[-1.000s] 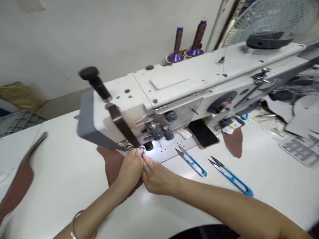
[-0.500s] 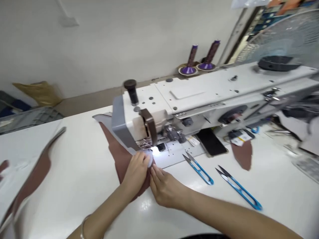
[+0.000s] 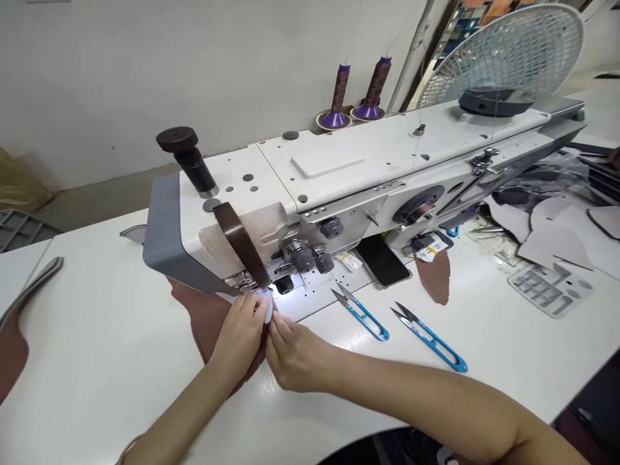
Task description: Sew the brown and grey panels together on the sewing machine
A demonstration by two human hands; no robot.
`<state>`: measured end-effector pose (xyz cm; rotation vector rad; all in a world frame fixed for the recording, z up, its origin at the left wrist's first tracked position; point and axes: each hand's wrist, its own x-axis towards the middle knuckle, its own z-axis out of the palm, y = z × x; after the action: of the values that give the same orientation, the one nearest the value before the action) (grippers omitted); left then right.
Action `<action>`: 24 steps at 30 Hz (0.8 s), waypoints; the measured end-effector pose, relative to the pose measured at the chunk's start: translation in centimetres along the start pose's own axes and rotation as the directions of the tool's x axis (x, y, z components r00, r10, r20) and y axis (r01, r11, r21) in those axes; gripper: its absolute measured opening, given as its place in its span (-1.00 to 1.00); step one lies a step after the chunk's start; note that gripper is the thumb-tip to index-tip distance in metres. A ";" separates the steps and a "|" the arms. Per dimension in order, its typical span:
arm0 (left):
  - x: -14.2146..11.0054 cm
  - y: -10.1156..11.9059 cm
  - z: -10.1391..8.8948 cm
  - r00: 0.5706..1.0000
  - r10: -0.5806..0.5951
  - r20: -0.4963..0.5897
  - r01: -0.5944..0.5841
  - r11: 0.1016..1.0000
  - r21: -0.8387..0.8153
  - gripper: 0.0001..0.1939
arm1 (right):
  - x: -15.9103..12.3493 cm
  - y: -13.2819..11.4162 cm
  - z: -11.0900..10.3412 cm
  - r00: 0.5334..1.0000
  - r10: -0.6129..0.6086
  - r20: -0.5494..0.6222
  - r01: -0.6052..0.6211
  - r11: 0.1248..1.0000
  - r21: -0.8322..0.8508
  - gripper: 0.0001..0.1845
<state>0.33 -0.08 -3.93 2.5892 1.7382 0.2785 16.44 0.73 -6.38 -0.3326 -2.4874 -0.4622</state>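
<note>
A white industrial sewing machine (image 3: 368, 161) stands on a white table (image 3: 106, 349), its lamp lit at the needle. Both my hands meet just in front of the needle. My left hand (image 3: 239, 336) has its fingers closed on the edge of a brown leather piece (image 3: 206, 316) that lies under the machine's head. My right hand (image 3: 293, 355) pinches the same piece, and a small pale patch (image 3: 265, 309) shows between the fingertips of both hands. A brown strap (image 3: 239, 242) runs down the machine's face towards the needle.
Two blue thread snips (image 3: 361, 313) (image 3: 431, 337) lie right of my hands. A black phone (image 3: 382, 261) and a brown leather scrap (image 3: 434, 274) rest under the machine arm. Two purple-based thread cones (image 3: 336, 97) stand behind. Fan (image 3: 504, 55), grey cut pieces (image 3: 547, 239) at right; another leather piece (image 3: 10, 342) at left.
The camera has shifted, so the machine sits differently in view. My hands stay together at the needle on the leather piece, with the pale patch now more visible between the fingertips.
</note>
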 end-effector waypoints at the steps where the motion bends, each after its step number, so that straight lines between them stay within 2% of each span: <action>1: 0.0 -0.2 0.1 1.000 0.020 -0.018 -0.021 1.000 -0.007 -0.78 | 0.0 -0.1 0.1 1.000 0.010 0.007 -0.010 1.000 0.004 -0.73; 7: 0.0 -0.8 0.3 0.990 0.114 -0.083 -0.110 0.993 0.048 -0.75 | -0.6 -1.0 -0.2 0.999 0.036 -0.024 -0.035 0.999 0.037 -0.73; 12: 0.5 -1.1 0.2 0.991 0.131 -0.012 -0.128 0.986 0.110 -0.74 | -0.7 -1.0 -0.1 1.000 0.001 0.009 -0.001 1.000 0.029 -0.77; 17: 0.6 -1.6 0.2 0.983 0.181 0.032 -0.184 0.976 0.115 -0.78 | -0.2 -0.4 0.4 1.000 0.007 -0.030 -0.007 1.000 0.006 -0.79; 24: 0.8 -2.6 1.2 0.943 0.316 -0.106 -0.284 0.928 0.240 -0.76 | 0.6 -0.3 0.8 0.997 0.060 0.046 -0.062 0.997 0.038 -0.75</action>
<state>-1.55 1.75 -5.27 3.0736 1.4764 0.2946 15.49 0.89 -6.71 -0.4067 -2.5186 -0.3847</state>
